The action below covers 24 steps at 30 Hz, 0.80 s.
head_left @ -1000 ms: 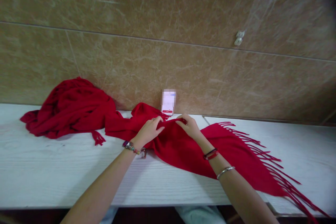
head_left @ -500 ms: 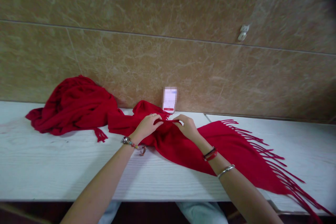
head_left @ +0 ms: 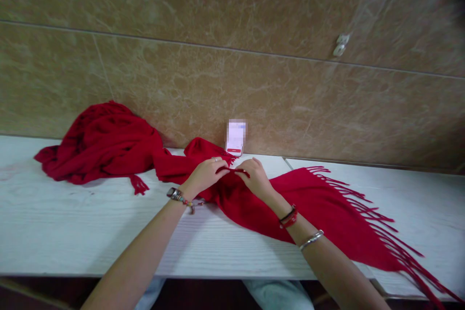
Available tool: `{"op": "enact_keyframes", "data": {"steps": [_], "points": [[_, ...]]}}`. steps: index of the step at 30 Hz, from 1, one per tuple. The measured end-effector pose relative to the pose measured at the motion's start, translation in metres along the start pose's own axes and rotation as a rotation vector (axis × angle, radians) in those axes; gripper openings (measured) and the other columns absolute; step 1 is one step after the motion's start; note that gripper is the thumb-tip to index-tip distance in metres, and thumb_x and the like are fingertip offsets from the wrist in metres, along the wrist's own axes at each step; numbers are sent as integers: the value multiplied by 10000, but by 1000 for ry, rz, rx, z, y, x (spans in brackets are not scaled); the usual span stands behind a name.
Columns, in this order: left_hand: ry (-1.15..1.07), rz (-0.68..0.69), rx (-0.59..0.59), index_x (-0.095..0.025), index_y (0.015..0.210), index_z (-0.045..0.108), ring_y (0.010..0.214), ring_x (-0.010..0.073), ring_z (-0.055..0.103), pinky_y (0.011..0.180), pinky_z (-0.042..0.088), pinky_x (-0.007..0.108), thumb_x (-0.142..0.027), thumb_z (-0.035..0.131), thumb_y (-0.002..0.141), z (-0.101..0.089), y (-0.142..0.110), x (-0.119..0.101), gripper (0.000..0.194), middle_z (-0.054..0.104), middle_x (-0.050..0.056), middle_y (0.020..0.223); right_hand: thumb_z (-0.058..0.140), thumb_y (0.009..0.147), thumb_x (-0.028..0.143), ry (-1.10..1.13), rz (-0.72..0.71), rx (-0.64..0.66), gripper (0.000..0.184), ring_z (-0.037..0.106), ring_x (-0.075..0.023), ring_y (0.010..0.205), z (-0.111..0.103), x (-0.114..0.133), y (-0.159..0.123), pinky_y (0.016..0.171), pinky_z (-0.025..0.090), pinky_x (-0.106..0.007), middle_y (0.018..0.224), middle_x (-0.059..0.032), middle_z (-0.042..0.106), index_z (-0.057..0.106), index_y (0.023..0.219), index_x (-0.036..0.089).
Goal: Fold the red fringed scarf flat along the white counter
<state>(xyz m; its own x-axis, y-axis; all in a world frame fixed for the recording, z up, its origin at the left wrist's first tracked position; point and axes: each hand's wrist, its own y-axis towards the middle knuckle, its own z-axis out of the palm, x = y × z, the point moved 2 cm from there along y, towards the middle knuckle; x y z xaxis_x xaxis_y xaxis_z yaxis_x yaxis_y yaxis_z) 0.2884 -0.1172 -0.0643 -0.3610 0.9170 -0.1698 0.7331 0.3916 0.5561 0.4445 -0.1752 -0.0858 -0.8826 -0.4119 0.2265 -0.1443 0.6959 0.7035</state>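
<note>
A red fringed scarf point(head_left: 319, 208) stretches across the white table, its tasselled end spread out to the right and its other part heaped in a loose pile at the left. My left hand point(head_left: 209, 174) pinches the scarf's far edge near the middle. Close beside it, my right hand point(head_left: 254, 179) pinches the same edge between thumb and fingers. Between the two hands only a short bit of the edge shows. Below them the cloth hangs in soft folds onto the table.
A phone point(head_left: 235, 138) with a lit screen leans against the brown marbled wall point(head_left: 163, 87), just beyond my hands. The white table point(head_left: 119, 232) ends at a front edge above my knees. A small white fitting point(head_left: 341, 44) is on the wall at the upper right.
My right hand has shifted slightly left, so the gap between my hands is smaller. Both hands still pinch the scarf's edge. The view has tilted a little.
</note>
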Motion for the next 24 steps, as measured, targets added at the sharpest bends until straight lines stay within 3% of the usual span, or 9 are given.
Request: {"op": "enact_keyframes", "data": {"steps": [4, 8, 10, 13, 15, 20, 24], "points": [[59, -55, -14, -157, 790, 598, 776, 167, 565, 751, 428, 284, -222, 516, 827, -9, -1, 14, 110, 623, 35, 816, 463, 773, 115, 21, 74, -87, 192, 569, -188, 780, -16, -27, 6, 773, 414, -352, 778, -40, 650, 631, 772, 207], [105, -116, -62, -159, 798, 597, 774, 166, 563, 747, 425, 284, -240, 501, 838, -12, -2, 19, 132, 616, 34, 810, 473, 782, 162, -101, 153, -85, 159, 561, -216, 800, -23, -49, 3, 796, 397, -394, 786, -59, 647, 628, 768, 196], [112, -115, -53, -162, 788, 592, 760, 159, 560, 738, 425, 277, -233, 495, 841, -9, -2, 16, 131, 610, 28, 797, 510, 785, 211, -152, 108, -33, 147, 546, -241, 890, -19, -45, 1, 872, 343, -454, 877, -75, 645, 625, 874, 196], [102, -68, -23, -160, 785, 587, 750, 152, 557, 734, 429, 270, -222, 491, 845, -3, -3, 7, 130, 605, 26, 797, 548, 782, 271, -162, -26, 29, 353, 471, -256, 1067, -11, -24, -1, 959, 239, -509, 1105, -89, 583, 524, 1131, 219], [80, -19, -16, -157, 803, 587, 767, 148, 556, 746, 431, 266, -220, 487, 848, 0, -3, 2, 126, 604, 28, 817, 536, 796, 273, -154, -88, 53, 409, 433, -247, 1124, -5, -9, -2, 985, 193, -519, 1174, -84, 548, 468, 1196, 229], [41, 50, -40, -159, 824, 581, 796, 138, 555, 768, 434, 255, -231, 471, 859, 0, -2, -6, 136, 598, 26, 845, 448, 830, 173, -125, -118, 62, 194, 529, -203, 985, 4, 4, -4, 1000, 183, -505, 954, -54, 640, 605, 936, 219], [108, 30, -34, -163, 840, 576, 785, 141, 553, 733, 437, 252, -232, 496, 845, -3, -3, -4, 107, 592, 25, 844, 467, 819, 167, -7, -46, -26, 169, 582, -178, 825, -4, -7, 0, 934, 322, -432, 831, -39, 661, 630, 836, 211]]}}
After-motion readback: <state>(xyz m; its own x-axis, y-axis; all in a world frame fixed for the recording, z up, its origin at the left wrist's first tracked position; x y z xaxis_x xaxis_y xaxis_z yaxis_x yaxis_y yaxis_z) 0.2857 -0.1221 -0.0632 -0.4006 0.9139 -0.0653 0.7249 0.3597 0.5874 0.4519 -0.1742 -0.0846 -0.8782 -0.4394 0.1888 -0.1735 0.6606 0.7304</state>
